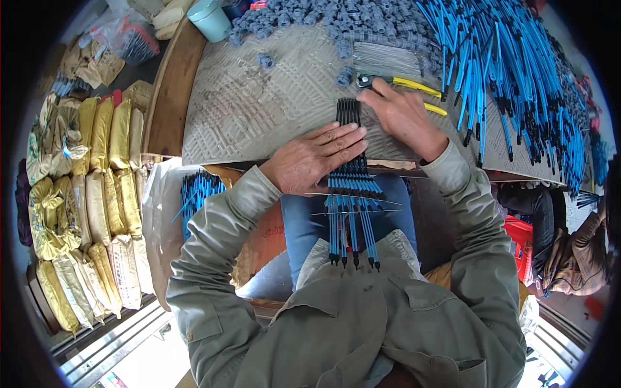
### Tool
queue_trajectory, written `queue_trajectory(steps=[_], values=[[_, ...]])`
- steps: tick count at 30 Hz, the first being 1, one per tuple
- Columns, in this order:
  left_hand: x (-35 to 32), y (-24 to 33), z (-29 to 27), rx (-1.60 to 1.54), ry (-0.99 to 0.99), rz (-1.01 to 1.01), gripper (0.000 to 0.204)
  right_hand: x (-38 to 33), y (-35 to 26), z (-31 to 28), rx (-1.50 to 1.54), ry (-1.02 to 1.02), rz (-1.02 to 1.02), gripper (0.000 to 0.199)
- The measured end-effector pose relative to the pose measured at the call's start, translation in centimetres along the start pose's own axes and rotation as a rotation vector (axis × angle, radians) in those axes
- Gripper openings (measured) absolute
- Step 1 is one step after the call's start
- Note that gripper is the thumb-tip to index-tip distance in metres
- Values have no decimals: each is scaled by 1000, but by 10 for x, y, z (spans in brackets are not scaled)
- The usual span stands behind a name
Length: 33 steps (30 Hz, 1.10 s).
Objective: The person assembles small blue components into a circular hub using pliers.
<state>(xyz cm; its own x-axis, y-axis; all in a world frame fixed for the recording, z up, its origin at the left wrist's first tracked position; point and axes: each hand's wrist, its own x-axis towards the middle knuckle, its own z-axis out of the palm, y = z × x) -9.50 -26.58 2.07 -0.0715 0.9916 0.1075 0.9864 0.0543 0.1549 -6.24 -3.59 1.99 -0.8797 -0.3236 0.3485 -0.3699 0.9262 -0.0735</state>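
Observation:
My left hand (320, 155) lies with its fingers stretched flat across a row of thin blue rods with black ends (349, 184). The rods run from the table edge down over my lap, crossed by a few thin metal wires (356, 212). At the row's far end, my right hand (404, 116) has its thumb and fingertips drawn together beside the black tips (348, 108). What is between those fingertips is too small to make out. Yellow-handled pliers (414, 85) lie on the table, partly covered by my right hand, their dark head just beyond the fingers.
Grey plastic pieces (291, 18) are heaped along the table's far side, near a stack of straight metal wires (387, 58). A large pile of blue rods (511, 71) covers the right side. A wooden board (171, 84) edges the left; filled bags (97, 207) stand beyond it.

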Motion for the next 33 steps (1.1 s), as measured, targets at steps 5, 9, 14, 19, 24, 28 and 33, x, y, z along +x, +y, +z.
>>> queue_trajectory(steps=[5,9,14,19,24,28,33], values=[[6,0,6,-111,86,27,95,5,-10,-13,139,238,5,19],[5,5,2,-194,210,4,85,-27,-64,-132,693,113,-163,20],[4,7,7,-150,277,9,78,-44,-118,-129,12,106,-352,27],[5,6,23,-177,325,-19,77,-53,-132,-112,-329,166,-358,33],[3,1,30,-190,324,-26,75,-56,-129,-92,-429,34,-288,28],[7,5,27,-230,356,-36,72,-50,-114,-90,-322,94,-290,19],[7,25,4,-375,211,-266,70,-34,-99,-98,-141,264,-327,14]])
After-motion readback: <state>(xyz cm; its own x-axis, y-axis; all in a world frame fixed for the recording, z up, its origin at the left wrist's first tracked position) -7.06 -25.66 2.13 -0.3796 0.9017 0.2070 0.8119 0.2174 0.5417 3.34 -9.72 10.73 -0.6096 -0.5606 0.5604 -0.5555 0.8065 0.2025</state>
